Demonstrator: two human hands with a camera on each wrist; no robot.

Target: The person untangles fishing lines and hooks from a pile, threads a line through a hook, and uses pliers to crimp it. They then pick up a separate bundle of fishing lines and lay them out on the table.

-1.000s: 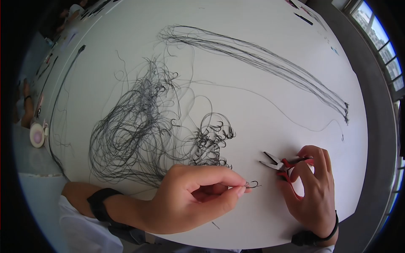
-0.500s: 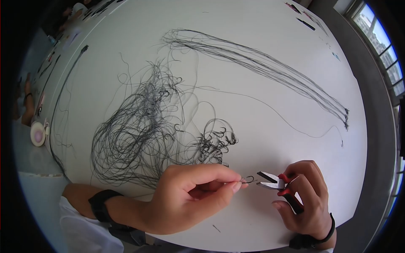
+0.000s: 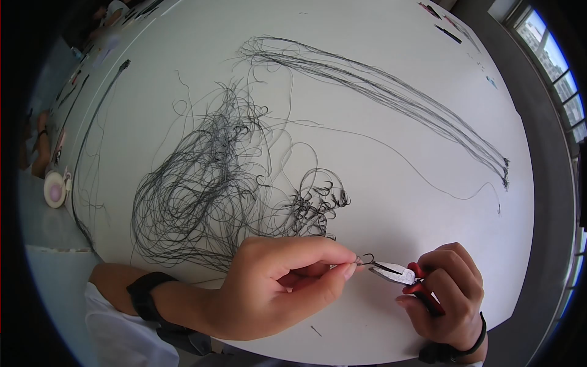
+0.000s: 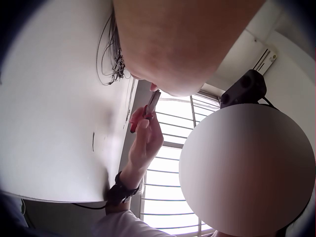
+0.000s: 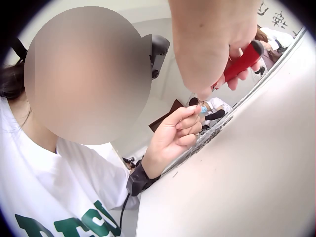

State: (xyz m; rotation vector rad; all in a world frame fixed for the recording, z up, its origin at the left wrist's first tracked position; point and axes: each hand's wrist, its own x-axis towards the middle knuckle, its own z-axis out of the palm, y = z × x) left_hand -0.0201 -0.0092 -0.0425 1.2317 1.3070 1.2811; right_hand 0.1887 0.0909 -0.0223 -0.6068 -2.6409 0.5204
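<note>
Sliver on table: a short dark sliver (image 3: 316, 331) lay at the bottom centre of the frame.
Left hand: at lower centre, the left hand (image 3: 266, 300) pinched a fish hook between thumb and index fingertips, no visible gap between them.
Pinched hook: the fish hook (image 3: 372, 257) stuck out just right of those fingertips, its bend exposed.
Right hand: at lower right, the right hand (image 3: 451, 293) had its fingers curled round the red handles of pliers.
Pliers: the pliers (image 3: 397, 274) pointed left, jaws nearly together, tips right at the hook; whether they touched it could not be told.
Hook cluster: a pile of hooks (image 3: 315, 208) lay at centre, beyond the left hand.
Line: tangled line (image 3: 177, 202) spread left of centre; a long line bundle (image 3: 379, 85) crossed the upper right.
</note>
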